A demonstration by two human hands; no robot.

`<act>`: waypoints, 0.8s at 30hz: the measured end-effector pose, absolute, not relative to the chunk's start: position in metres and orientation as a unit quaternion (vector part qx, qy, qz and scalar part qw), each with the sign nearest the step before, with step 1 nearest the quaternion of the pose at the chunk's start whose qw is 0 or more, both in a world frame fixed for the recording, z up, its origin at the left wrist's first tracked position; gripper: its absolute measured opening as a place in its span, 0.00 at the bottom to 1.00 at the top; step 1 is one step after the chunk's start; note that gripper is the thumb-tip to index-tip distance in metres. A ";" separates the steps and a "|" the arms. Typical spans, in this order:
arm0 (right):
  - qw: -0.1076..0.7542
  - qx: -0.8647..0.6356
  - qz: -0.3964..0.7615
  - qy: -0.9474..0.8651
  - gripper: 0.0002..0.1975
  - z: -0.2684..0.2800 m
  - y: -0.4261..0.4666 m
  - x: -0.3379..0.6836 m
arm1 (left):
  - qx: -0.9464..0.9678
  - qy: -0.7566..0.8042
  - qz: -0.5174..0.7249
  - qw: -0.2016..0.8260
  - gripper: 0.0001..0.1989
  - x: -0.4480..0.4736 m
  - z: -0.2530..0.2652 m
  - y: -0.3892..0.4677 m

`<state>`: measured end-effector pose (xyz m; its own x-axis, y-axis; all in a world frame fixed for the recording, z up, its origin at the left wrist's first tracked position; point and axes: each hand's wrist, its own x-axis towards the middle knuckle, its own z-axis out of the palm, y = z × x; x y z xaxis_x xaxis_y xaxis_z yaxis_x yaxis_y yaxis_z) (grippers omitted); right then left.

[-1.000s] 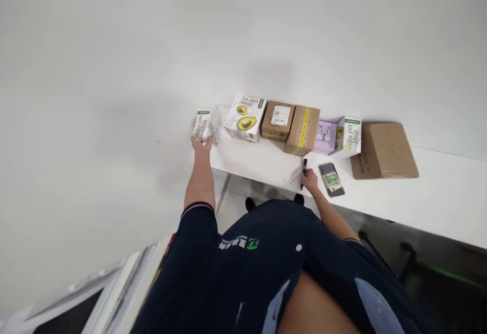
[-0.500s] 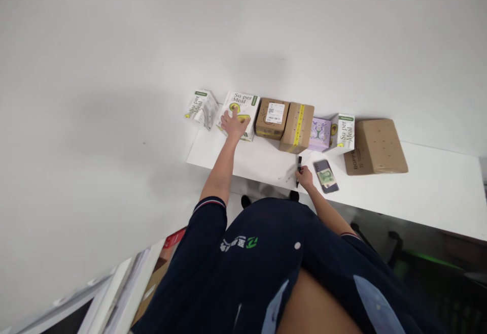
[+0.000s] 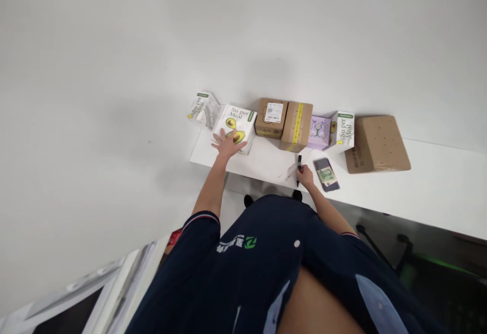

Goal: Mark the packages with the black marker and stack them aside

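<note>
My left hand point(image 3: 227, 144) lies with its fingers spread over the front of a white "Super Meal" box point(image 3: 243, 114) printed with avocados. The palm hides part of the avocado picture. My right hand point(image 3: 305, 177) is closed round a black marker pen point(image 3: 299, 160), held upright in the view near the table's front edge. Just right of that hand, a dark phone point(image 3: 323, 165) with a green banknote on its back rests on the table.
Along the wall on the white table point(image 3: 437, 187) stand another Super Meal box point(image 3: 205, 108), a labelled carton point(image 3: 262, 127), a yellow-taped carton point(image 3: 291, 126), a purple box point(image 3: 319, 132), a third Super Meal box point(image 3: 345, 131) and a large brown carton point(image 3: 382, 143).
My left hand has drawn the white box toward me and slightly left, out from the row beside the labelled carton. My right hand keeps the marker pen in about the same place.
</note>
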<state>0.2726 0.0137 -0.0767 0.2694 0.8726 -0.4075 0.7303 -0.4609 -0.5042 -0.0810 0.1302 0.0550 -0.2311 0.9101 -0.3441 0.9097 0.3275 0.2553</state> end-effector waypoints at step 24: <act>0.270 -0.634 0.606 -0.397 0.19 -0.049 0.049 0.206 | 0.185 0.753 0.541 0.326 0.32 -0.025 -0.005 -0.047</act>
